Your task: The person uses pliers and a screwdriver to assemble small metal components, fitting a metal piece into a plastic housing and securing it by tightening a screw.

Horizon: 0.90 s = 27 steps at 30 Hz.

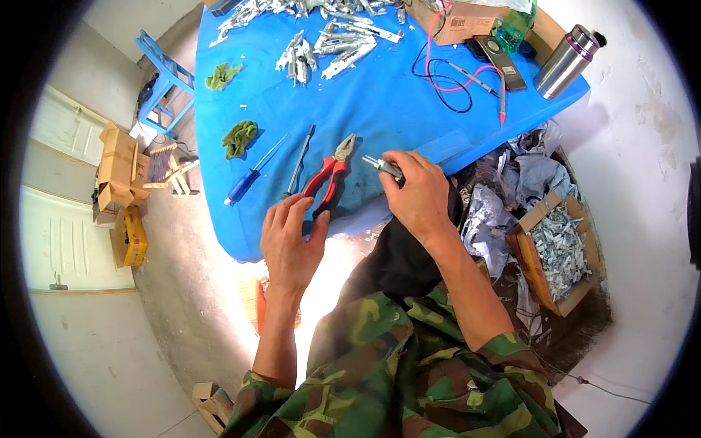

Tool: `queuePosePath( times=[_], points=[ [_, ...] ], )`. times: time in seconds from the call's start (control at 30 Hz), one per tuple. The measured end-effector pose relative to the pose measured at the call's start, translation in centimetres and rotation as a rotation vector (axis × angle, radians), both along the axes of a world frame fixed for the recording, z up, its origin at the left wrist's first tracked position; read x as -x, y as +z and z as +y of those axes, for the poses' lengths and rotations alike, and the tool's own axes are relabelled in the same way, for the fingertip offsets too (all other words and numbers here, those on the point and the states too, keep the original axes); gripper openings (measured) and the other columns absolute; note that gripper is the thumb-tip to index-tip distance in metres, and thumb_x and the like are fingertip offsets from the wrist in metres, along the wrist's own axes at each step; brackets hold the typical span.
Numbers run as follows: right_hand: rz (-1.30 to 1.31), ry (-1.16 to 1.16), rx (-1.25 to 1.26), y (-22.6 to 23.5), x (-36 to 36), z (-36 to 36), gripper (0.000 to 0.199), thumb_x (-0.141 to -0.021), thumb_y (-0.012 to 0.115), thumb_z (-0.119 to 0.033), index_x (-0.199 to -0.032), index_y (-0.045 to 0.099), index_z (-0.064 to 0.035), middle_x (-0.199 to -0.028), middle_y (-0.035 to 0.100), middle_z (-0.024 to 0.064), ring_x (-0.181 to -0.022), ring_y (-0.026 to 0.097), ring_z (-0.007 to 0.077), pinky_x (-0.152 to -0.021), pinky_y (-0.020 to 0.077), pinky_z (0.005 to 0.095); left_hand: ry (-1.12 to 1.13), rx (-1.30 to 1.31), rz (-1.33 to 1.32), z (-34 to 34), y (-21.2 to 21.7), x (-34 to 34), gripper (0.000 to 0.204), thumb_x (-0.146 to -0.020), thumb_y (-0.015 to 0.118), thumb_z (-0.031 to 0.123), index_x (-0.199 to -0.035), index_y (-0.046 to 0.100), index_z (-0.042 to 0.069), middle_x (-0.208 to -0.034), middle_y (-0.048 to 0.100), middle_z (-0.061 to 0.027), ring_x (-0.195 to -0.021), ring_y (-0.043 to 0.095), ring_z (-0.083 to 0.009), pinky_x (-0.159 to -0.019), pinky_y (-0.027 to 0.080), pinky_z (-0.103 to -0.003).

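Note:
At the near edge of the blue-covered table (277, 146), my right hand (422, 191) is closed on a small dark-handled piece with two pale metal prongs (382, 164). The prongs point left; my fingers cover the rest of it. My left hand (288, 241) is palm down with thumb and fingers apart, its fingertips by the handle ends of red-handled pliers (332, 174) and a thin screwdriver (300, 160). Whether they touch these handles I cannot tell. To the left lies a blue-handled screwdriver (252, 175), its tip pointing away from me.
Silvery metal pieces (343, 44) lie in piles at the far side. Two green cloths (239, 139) rest on the left. Test leads (467, 80), a phone (504, 62) and a steel flask (566, 62) are far right. Below right stands a carton of metal scraps (558, 248).

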State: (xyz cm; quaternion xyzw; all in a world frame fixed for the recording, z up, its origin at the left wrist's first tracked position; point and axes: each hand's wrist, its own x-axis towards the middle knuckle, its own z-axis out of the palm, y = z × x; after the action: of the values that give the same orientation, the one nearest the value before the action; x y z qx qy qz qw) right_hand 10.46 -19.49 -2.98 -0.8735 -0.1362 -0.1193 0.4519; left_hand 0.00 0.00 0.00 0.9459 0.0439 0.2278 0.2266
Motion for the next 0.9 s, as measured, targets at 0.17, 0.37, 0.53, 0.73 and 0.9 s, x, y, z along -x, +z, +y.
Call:
queuePosePath(
  times=[0.17, 0.37, 0.53, 0.73, 0.9],
  points=[
    [-0.237, 0.099, 0.177, -0.9, -1.4, 1.3, 0.026, -0.077, 0.076, -0.014, -0.103, 0.072, -0.012, -0.098, 0.071, 0.0026, -0.098, 0.063, 0.0249, -0.089, 0.0424, 0.0417, -0.002, 0.022, -0.032, 1.7, 0.2, -1.9, 0.026, -0.081, 0.079, 0.009, -0.104, 0.069, 0.002, -0.115, 0.069, -0.0148, -0.109, 0.064, -0.0321, -0.091, 0.052, -0.04],
    [-0.18, 0.166, 0.177, -0.6, -1.3, 0.8, 0.031, -0.076, 0.076, -0.013, -0.107, 0.072, -0.012, -0.101, 0.068, 0.0034, -0.098, 0.061, 0.0255, -0.089, 0.0418, 0.041, 0.018, -0.079, 0.014, 2.2, -0.7, -1.4, 0.028, -0.081, 0.08, 0.012, -0.105, 0.069, 0.003, -0.117, 0.068, -0.0142, -0.11, 0.062, -0.0319, -0.097, 0.046, -0.043],
    [-0.145, 0.189, 0.145, -0.1, -1.2, 0.7, 0.036, -0.074, 0.077, -0.012, -0.11, 0.07, -0.0105, -0.105, 0.068, 0.0051, -0.099, 0.061, 0.0273, -0.091, 0.0419, 0.0411, 0.044, -0.105, -0.021, 2.8, 0.0, -2.0, 0.031, -0.081, 0.08, 0.013, -0.108, 0.069, 0.004, -0.121, 0.067, -0.0145, -0.113, 0.061, -0.032, -0.099, 0.045, -0.044],
    [-0.137, 0.189, 0.083, -0.3, -1.1, 0.4, 0.037, -0.074, 0.077, -0.011, -0.11, 0.07, -0.0098, -0.107, 0.068, 0.0057, -0.101, 0.061, 0.0279, -0.091, 0.0424, 0.0417, 0.129, -0.098, 0.091, 4.3, -0.7, -0.5, 0.039, -0.081, 0.079, 0.012, -0.117, 0.066, 0.004, -0.121, 0.066, -0.0153, -0.115, 0.06, -0.0334, -0.098, 0.047, -0.044],
    [-0.18, 0.161, 0.11, -0.4, -1.1, 0.7, 0.035, -0.075, 0.075, -0.011, -0.109, 0.07, -0.0098, -0.105, 0.067, 0.0051, -0.1, 0.06, 0.0274, -0.089, 0.0421, 0.0417, 0.194, -0.076, 0.139, 5.4, -1.8, -0.2, 0.041, -0.085, 0.076, 0.01, -0.123, 0.062, 0.002, -0.116, 0.066, -0.0165, -0.107, 0.064, -0.0313, -0.092, 0.051, -0.041]
  ],
)
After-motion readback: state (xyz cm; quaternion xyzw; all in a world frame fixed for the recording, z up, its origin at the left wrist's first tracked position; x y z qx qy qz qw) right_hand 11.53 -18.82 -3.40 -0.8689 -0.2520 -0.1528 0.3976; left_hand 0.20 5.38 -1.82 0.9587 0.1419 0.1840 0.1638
